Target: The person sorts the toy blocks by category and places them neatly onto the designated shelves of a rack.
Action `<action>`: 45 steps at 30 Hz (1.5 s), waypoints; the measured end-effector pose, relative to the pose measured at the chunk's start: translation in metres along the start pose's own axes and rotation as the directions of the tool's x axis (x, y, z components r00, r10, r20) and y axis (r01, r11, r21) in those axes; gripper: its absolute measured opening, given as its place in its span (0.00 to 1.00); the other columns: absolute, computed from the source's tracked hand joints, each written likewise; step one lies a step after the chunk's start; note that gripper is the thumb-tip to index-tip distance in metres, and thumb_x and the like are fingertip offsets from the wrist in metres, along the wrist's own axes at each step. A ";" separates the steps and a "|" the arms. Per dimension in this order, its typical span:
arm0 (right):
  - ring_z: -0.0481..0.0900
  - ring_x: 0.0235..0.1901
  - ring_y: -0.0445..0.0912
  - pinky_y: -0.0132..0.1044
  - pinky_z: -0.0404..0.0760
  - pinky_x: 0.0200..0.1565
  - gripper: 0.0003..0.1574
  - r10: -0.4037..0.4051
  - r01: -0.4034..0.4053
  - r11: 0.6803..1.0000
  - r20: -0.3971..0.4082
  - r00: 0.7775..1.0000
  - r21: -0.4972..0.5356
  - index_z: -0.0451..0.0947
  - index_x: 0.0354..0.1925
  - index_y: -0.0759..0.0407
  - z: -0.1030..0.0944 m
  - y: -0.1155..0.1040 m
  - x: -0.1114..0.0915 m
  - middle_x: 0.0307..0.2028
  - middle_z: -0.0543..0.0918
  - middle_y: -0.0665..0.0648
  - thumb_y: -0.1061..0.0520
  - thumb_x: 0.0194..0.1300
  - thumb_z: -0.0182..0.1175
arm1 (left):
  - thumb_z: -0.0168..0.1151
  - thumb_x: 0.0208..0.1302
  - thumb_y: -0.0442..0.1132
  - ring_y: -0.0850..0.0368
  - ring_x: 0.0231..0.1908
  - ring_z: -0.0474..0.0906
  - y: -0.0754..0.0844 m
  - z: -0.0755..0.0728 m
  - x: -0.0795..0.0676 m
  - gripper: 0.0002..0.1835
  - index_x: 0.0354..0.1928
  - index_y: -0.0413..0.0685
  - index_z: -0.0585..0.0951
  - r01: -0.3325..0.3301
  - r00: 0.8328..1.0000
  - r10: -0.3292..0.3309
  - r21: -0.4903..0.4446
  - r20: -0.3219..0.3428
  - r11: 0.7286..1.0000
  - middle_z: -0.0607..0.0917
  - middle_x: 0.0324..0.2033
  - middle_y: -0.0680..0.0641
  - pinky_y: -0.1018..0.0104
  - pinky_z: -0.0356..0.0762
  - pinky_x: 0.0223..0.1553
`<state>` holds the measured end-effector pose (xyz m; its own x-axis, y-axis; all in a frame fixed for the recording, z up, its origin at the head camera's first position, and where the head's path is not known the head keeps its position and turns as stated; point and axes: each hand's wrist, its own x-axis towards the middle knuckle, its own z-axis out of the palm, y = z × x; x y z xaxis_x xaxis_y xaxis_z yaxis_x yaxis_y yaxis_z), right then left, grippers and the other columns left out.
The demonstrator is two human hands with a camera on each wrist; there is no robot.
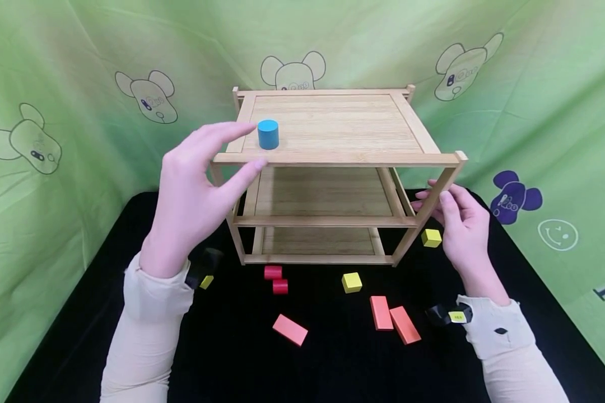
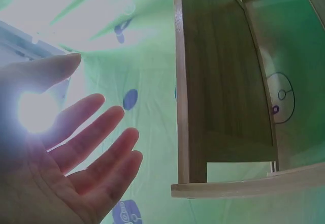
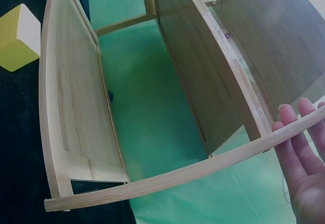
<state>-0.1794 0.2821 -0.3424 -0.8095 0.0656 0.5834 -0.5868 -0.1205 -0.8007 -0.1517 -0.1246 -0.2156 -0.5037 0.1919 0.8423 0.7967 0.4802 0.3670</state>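
A blue cylinder block [image 1: 268, 135] stands upright on the top board of a three-tier wooden shelf [image 1: 327, 127], near its front left corner. My left hand [image 1: 194, 193] is beside the block, thumb and forefinger spread apart, the forefinger's tip at the block's left side. In the left wrist view the left hand [image 2: 86, 158] shows its palm with nothing in it. My right hand [image 1: 466, 229] holds the shelf's front right leg, thumb on the near side and fingers reaching behind. The right wrist view shows the fingers [image 3: 294, 153] passing behind that leg [image 3: 193, 171].
On the black cloth [image 1: 327, 369] lie two red cylinders [image 1: 280, 286], several pinkish-red rectangular blocks [image 1: 290, 329] and a yellow cube [image 1: 352, 282]. Another yellow cube [image 1: 431, 238] sits right of the shelf, near the right hand. A green printed curtain [image 1: 201, 56] hangs behind and at both sides.
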 end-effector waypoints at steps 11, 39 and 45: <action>0.88 0.40 0.52 0.37 0.84 0.51 0.21 -0.005 0.005 1.000 -0.002 1.000 -0.011 0.72 0.60 0.81 0.001 0.000 0.001 0.42 0.86 0.66 0.63 0.80 0.49 | 0.76 0.59 0.34 0.50 0.55 0.81 0.001 -0.001 -0.046 0.22 0.56 0.42 0.85 0.002 0.996 -0.004 0.029 0.088 1.000 0.87 0.52 0.48 0.55 0.75 0.61; 0.88 0.40 0.52 0.36 0.84 0.51 0.20 -0.010 0.010 1.000 -0.026 1.000 -0.021 0.73 0.59 0.81 -0.006 -0.003 0.003 0.43 0.86 0.66 0.64 0.80 0.50 | 0.71 0.67 0.48 0.49 0.53 0.81 -0.062 0.002 -0.143 0.21 0.57 0.47 0.85 0.278 0.883 -0.357 0.273 0.305 0.921 0.86 0.52 0.48 0.47 0.80 0.53; 0.88 0.39 0.52 0.36 0.84 0.51 0.19 0.006 -0.006 1.000 -0.030 1.000 0.014 0.74 0.59 0.79 -0.007 -0.002 0.000 0.43 0.86 0.66 0.65 0.79 0.50 | 0.70 0.67 0.50 0.52 0.52 0.82 -0.067 0.020 -0.155 0.20 0.56 0.49 0.86 0.279 0.848 -0.358 0.244 0.390 0.929 0.86 0.50 0.51 0.50 0.81 0.52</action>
<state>-0.1784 0.2891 -0.3422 -0.8132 0.0943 0.5744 -0.5820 -0.1346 -0.8019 -0.1334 -0.1696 -0.3790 -0.8427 0.3247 0.4295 0.5175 0.7085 0.4799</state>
